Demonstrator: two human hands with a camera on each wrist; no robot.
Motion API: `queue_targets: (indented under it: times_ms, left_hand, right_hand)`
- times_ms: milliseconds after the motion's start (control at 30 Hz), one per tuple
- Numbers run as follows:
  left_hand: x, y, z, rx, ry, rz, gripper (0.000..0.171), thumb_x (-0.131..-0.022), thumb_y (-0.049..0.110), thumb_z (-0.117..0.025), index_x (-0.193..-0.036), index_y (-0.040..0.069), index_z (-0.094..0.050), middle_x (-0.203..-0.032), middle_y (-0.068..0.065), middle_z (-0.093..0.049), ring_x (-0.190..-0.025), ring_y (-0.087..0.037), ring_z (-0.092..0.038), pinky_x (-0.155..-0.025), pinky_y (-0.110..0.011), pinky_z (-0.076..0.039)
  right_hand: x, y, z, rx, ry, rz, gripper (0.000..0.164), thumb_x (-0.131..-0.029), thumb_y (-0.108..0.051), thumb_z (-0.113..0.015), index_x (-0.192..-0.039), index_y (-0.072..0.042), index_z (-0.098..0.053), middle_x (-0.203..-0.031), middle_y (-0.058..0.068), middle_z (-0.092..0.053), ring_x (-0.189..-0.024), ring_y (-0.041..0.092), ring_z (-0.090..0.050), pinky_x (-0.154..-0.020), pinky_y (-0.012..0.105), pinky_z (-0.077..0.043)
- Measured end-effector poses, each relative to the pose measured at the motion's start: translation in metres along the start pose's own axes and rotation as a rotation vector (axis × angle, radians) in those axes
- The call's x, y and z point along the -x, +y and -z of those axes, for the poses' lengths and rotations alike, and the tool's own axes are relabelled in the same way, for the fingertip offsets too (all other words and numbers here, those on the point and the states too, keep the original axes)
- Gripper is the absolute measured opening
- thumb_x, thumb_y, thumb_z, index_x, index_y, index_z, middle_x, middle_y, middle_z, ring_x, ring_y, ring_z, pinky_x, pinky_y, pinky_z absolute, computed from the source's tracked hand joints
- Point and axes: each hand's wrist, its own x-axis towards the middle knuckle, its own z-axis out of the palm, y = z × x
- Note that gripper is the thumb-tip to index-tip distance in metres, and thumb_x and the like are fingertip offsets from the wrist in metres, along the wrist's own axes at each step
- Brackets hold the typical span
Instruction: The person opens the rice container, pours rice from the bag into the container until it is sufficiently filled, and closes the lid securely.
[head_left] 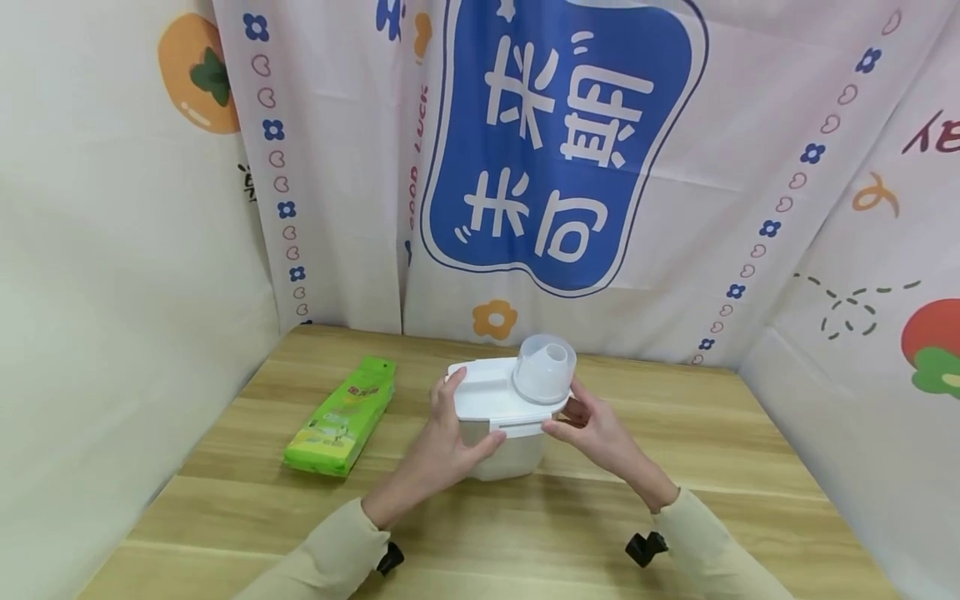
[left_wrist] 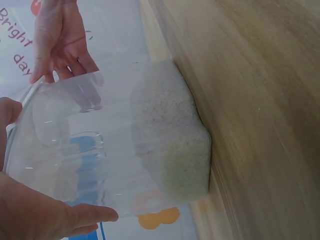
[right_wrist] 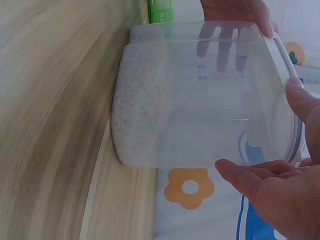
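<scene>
A clear rice storage container [head_left: 512, 460] stands upright on the wooden table, with pale rice-like grains [right_wrist: 142, 100] filling its lower part. Its white lid [head_left: 480, 398] is on, and a clear measuring cup [head_left: 543, 373] sits upside down on the lid's right side. My left hand [head_left: 447, 446] grips the container at its upper left, thumb by the front of the lid and fingers along the far side. At the upper right, my right hand [head_left: 602, 432] holds it with the thumb at the lid's front clip [head_left: 517, 427] and the fingers against the side wall.
A green bag [head_left: 341, 418], printed and filled, lies on the table [head_left: 247, 500] left of the container. Printed cloth curtains [head_left: 345, 208] rise behind the table and along both sides. Small black pieces [head_left: 645, 548] show near my sleeves.
</scene>
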Motion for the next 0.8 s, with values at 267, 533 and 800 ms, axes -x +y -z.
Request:
queue_targets:
  times_ms: [267,533,800]
  left_hand:
    - [0.0015,-0.002,-0.0002,-0.042,0.006,-0.036,0.102,-0.082,0.038,-0.078,-0.153,0.012,-0.01,-0.149,-0.024,-0.022,-0.125,-0.034,-0.046,-0.1,-0.051,-0.049]
    - [0.0024,-0.001,-0.0016,-0.067,0.023,-0.049,0.1,-0.082,0.037,-0.079,-0.151,0.011,-0.012,-0.148,-0.026,-0.022,-0.125,-0.036,-0.047,-0.099,-0.051,-0.05]
    - [0.002,0.0007,-0.0021,-0.061,0.03,-0.052,0.099,-0.082,0.033,-0.079,-0.151,0.009,-0.012,-0.148,-0.026,-0.022,-0.127,-0.036,-0.046,-0.103,-0.051,-0.047]
  right_hand:
    - [0.0017,0.0017,-0.0032,0.009,0.012,0.03,0.089,-0.084,-0.015,-0.077,-0.156,-0.021,-0.024,-0.136,0.024,-0.057,-0.116,0.038,-0.063,-0.087,0.03,-0.057]
    - [0.0027,0.0018,-0.0034,0.021,0.009,0.028,0.091,-0.084,-0.017,-0.078,-0.156,-0.023,-0.024,-0.138,0.022,-0.056,-0.116,0.038,-0.064,-0.086,0.03,-0.057]
    - [0.0018,0.002,-0.0039,0.014,0.032,0.009,0.091,-0.082,-0.018,-0.08,-0.156,-0.021,-0.026,-0.136,0.023,-0.058,-0.114,0.037,-0.064,-0.085,0.03,-0.058]
